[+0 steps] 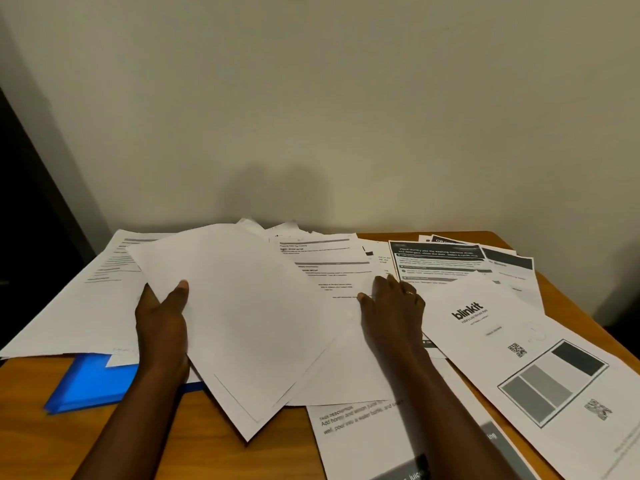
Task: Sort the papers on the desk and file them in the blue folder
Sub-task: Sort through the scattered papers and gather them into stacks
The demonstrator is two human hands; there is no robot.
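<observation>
Task-description sheet (363, 441): printed, near right on the wooden desk (284, 455), partly under the right forearm.

Blue folder (90, 386): near left, flat on the desk, its far and right parts covered by papers and the left wrist.

Blank sheet (242, 323): centre, turned cornerwise, its near corner pointing at the camera, lying over other papers.

Left hand (162, 317): grips the blank sheet at its left edge, thumb on top. The other fingers are mostly hidden beneath.

Right hand (391, 303): palm down on the white papers just right of the blank sheet. Fingers are straight and close together, thumb out to the left, with a ring (409, 292) on one finger.

Blinkit sheet (485, 323): right of the right hand, with QR codes and a grey block diagram.

Large printed sheet (69, 306): left, overlapping the folder's far part.

Dark-headed laundry sheet (440, 261): far right, beyond the right hand, fanned over similar pages.

Text pages (325, 258): far centre, overlapping.

Plain wall (311, 98): behind the desk.
</observation>
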